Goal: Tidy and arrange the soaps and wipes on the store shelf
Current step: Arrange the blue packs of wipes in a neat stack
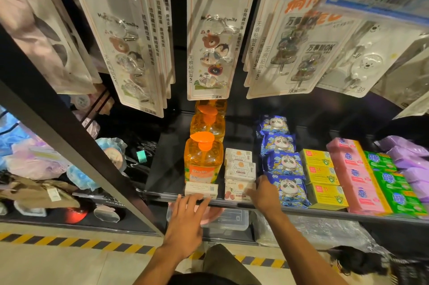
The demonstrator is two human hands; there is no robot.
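The left hand (pixel 185 222) reaches up with its fingers straight and a little spread. The tips touch the front face of a white soap box (pixel 201 189). This box lies at the front lip of the black shelf (pixel 167 164) with its long axis running left to right along the edge. Its printed side faces forward.

The right hand (pixel 262 194) lies over the right end of a cherry-print soap box (pixel 235 192), which also sits crosswise at the lip. The fingers are blurred, so I cannot tell whether they grip it or only rest on it. The hand hides the box's right end.

An orange pump bottle (pixel 202 161) stands just behind the white box, its nozzle pointing left. More bottles behind it are partly hidden by hanging hook cards (pixel 209 48). Blue panda wipes packs (pixel 285 161) run front to back beside the right hand.
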